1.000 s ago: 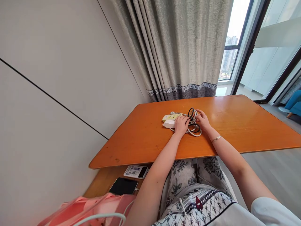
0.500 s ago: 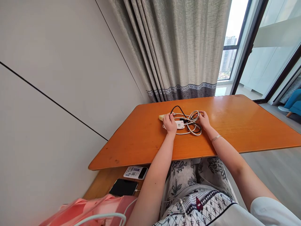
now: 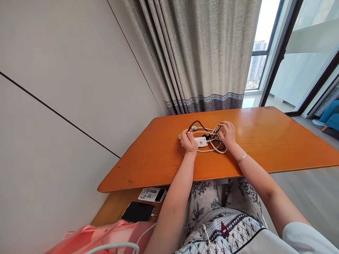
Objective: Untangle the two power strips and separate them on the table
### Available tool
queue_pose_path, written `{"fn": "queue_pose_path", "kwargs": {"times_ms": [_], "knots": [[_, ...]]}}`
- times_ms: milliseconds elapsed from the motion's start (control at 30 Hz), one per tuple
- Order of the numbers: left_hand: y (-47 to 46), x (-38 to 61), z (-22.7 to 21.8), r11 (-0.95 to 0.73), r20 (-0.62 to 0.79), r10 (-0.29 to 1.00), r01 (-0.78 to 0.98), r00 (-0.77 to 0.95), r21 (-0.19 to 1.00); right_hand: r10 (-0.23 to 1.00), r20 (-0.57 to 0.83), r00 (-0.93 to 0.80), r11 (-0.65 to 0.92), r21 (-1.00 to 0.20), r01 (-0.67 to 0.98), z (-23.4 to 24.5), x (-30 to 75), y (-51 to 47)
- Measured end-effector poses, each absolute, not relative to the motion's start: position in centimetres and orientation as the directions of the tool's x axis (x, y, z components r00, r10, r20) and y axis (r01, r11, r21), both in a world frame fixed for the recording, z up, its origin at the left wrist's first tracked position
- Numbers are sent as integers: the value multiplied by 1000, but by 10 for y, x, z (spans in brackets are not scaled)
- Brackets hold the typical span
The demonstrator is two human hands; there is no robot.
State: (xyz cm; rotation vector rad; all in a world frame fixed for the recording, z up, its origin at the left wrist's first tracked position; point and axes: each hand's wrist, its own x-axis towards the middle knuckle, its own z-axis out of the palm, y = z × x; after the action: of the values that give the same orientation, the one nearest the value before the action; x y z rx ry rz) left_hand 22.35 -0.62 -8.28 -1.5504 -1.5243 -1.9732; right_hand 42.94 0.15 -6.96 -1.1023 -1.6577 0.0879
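Two power strips lie side by side on the orange wooden table (image 3: 265, 141), with a tangle of white and black cables (image 3: 212, 139) beside them. My left hand (image 3: 188, 141) is closed over the white power strip (image 3: 200, 141) and hides most of the yellowish strip (image 3: 180, 135) behind it. My right hand (image 3: 227, 134), a thin bracelet on its wrist, rests with fingers curled on the right side of the cable tangle. A white plug (image 3: 194, 127) lies at the far side of the loops.
On a lower wooden bench at the left lie a black phone (image 3: 138, 211) and a small white device (image 3: 153, 194), with pink cloth (image 3: 106, 236) and a white cable nearer me. A grey curtain (image 3: 201, 53) hangs behind the table; glass doors stand at right.
My left hand slid left from the cable tangle onto the power strips and closed on the white one. The black cable loop spread out. My right hand stayed on the tangle.
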Motion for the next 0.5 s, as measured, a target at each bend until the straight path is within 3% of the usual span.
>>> {"fn": "queue_pose_path", "kwargs": {"times_ms": [67, 167, 500], "knots": [[-10, 225, -85, -463, 834, 425, 706, -353, 535, 668, 737, -103, 603, -455, 656, -63, 423, -3], [-14, 225, -85, -486, 845, 439, 710, -305, 509, 777, 592, -214, 520, -411, 749, -56, 419, -4], [-30, 235, -37, -569, 852, 400, 637, -338, 520, 926, 176, -334, 373, -300, 878, -33, 417, 1]]}}
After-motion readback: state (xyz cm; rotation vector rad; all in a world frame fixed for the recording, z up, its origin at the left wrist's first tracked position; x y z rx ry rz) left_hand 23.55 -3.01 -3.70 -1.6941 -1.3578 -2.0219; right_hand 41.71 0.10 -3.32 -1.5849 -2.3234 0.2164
